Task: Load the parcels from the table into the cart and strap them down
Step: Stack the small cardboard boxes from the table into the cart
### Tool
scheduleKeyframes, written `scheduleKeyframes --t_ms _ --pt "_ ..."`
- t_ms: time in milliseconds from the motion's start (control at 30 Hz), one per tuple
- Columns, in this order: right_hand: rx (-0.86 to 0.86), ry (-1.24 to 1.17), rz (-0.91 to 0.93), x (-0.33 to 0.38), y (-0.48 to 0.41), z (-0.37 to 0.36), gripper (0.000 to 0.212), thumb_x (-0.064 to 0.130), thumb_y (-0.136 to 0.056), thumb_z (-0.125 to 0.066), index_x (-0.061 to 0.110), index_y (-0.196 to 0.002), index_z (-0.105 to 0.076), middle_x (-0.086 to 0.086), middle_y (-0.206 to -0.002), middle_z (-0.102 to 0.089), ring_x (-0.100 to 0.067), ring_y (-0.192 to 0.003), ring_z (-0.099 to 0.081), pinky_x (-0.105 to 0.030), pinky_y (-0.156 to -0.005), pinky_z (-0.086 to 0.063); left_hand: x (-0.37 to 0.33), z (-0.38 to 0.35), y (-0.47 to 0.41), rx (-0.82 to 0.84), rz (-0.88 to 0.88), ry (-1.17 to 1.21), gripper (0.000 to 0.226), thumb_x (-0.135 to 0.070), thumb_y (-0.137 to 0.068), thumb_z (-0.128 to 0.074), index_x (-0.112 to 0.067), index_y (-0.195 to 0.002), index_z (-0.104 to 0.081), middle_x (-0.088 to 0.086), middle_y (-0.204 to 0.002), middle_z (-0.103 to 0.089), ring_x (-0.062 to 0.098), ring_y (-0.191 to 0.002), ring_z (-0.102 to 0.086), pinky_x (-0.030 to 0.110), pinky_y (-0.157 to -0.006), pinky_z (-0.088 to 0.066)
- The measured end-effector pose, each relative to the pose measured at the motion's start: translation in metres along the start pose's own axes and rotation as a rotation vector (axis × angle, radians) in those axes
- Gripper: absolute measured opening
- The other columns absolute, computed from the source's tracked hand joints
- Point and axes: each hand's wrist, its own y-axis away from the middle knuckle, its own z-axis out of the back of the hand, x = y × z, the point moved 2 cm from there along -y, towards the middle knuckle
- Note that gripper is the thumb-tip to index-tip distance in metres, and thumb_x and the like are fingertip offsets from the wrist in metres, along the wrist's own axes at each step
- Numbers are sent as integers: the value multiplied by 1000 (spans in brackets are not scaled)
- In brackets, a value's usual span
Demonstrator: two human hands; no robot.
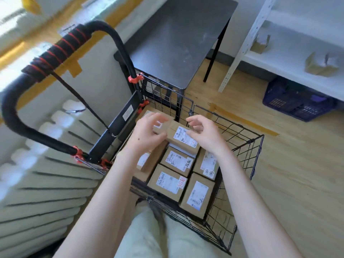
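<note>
Left hand [149,132] reaches forward over the cart [248,155], forearm running up from the lower edge, palm down and tilted inward. Its fingers are spread, loosely curled and lifted clear, with the thumb against the left end of the top parcel [183,139]. Right hand [203,134] mirrors it from the other side: the thumb lies on the parcel's label, and the fingers arch above the far edge without touching. Neither hand closes round the parcel; both are released.

The top parcel, a brown carton, lies label-up on the layer of parcels [176,161] that fills the wire basket. It sits toward the basket's far side. Its long axis runs diagonally, from far left to near right, askew to the cartons beneath it.

A strap [55,51] is wound round the handle [115,38], with one length hanging down to the frame. The dark surface [176,43] stands just beyond the cart.
</note>
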Motion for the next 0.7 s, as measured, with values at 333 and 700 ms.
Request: scheduleKeyframes --t_ms 333,700 --pt "29 -96 145 78 81 32 33 19 -84 -73 30 -113 -64 9 -105 -65 -8 -92 -67 -29 -86 -55 -48 64 83 -187 -16 15 23 -3 -87 -57 -17 -103 -67 -5 -99 -65 5 -87 -61 24 -77 -55" --pt "42 -45 230 122 207 -14 30 22 -86 -70 34 -112 -63 14 -101 -65 1 -89 -65 -24 -78 -54 -61 110 222 -354 17 102 18 -7 -90 -57 -21 -95 -68 -10 -94 -66 4 -82 -61 10 -71 -50"
